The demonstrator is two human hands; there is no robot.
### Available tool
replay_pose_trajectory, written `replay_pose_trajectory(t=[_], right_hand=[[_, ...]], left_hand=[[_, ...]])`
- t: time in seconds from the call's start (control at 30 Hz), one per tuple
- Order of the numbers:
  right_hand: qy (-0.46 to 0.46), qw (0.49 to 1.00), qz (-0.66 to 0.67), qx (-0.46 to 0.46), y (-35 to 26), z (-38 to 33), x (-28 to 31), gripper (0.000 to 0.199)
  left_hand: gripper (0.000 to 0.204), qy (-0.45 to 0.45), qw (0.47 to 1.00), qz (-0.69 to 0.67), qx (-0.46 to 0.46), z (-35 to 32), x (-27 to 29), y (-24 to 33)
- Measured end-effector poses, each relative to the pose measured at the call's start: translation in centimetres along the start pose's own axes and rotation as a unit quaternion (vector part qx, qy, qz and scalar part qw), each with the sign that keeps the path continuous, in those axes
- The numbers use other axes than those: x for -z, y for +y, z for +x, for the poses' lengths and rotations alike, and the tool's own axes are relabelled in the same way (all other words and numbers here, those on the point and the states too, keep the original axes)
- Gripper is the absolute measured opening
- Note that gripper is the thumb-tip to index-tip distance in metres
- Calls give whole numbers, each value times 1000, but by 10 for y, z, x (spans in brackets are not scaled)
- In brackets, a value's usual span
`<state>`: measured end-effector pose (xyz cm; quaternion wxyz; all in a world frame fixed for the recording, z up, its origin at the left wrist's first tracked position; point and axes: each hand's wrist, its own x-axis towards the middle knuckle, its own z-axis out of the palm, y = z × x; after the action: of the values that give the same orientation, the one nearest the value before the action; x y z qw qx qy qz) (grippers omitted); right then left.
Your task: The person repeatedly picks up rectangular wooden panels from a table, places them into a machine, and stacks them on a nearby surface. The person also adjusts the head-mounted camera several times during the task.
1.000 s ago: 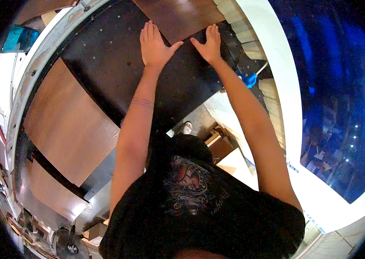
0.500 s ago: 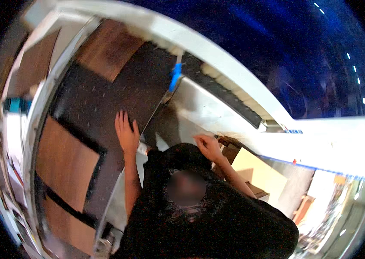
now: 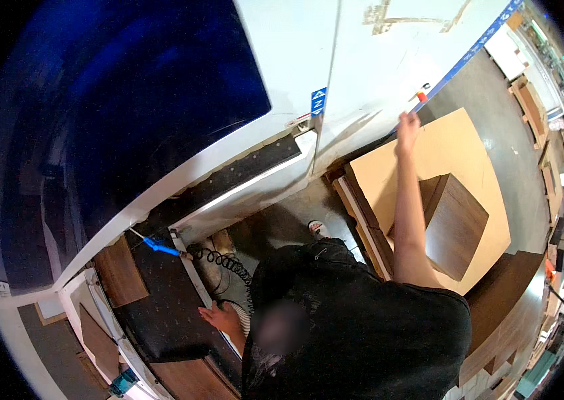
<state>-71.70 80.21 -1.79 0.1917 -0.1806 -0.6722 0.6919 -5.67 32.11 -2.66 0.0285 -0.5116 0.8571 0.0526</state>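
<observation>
My left hand [image 3: 225,321] is open, fingers apart, over the near edge of the black machine bed [image 3: 168,320]. I see nothing in it. My right hand [image 3: 407,133] reaches far forward on the right, just short of a red button [image 3: 422,97] on the white machine housing [image 3: 368,87]. Its fingers look loosely bent and apart, holding nothing, and are slightly blurred. A blue air blow gun [image 3: 160,247] with a coiled black hose [image 3: 218,259] lies at the bed's edge. A wood-grain panel [image 3: 122,272] rests on the bed, and another brown panel [image 3: 185,379] lies nearer me.
Under my right forearm stands a stack topped by a tan board [image 3: 458,143], with a brown wood-grain piece [image 3: 458,227] on it. More brown panels [image 3: 505,310] are stacked at the right. A dark blue machine cover [image 3: 128,100] fills the upper left.
My view has swung to the right. My right hand has gone from close to my body out toward the red button. My left hand has moved back from over the bed to its edge.
</observation>
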Motion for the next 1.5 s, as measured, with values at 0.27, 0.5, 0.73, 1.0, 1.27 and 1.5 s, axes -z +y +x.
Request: replay_pose_trajectory(t=[0.27, 0.5, 0.73, 1.0, 1.27, 1.5], right_hand=[[-134, 988, 31, -72, 21, 198, 29, 41], [-13, 998, 57, 18, 12, 170, 9, 41], [-14, 995, 24, -101, -3, 179, 10, 52], [-233, 963, 109, -85, -29, 72, 3, 62], [-788, 583, -109, -164, -96, -140, -58, 45], [-883, 418, -211, -6, -85, -262, -147, 40]], left_hand=[[34, -174, 964, -163, -120, -31, 9, 17], [28, -349, 875, -323, -95, -140, 47, 113], [37, -386, 798, -457, -79, -156, 148, 150], [44, -327, 383, -860, -87, -174, 129, 157], [30, -333, 460, -812, 135, -214, 90, 154], [22, -68, 743, -666, 5, -247, 198, 189]])
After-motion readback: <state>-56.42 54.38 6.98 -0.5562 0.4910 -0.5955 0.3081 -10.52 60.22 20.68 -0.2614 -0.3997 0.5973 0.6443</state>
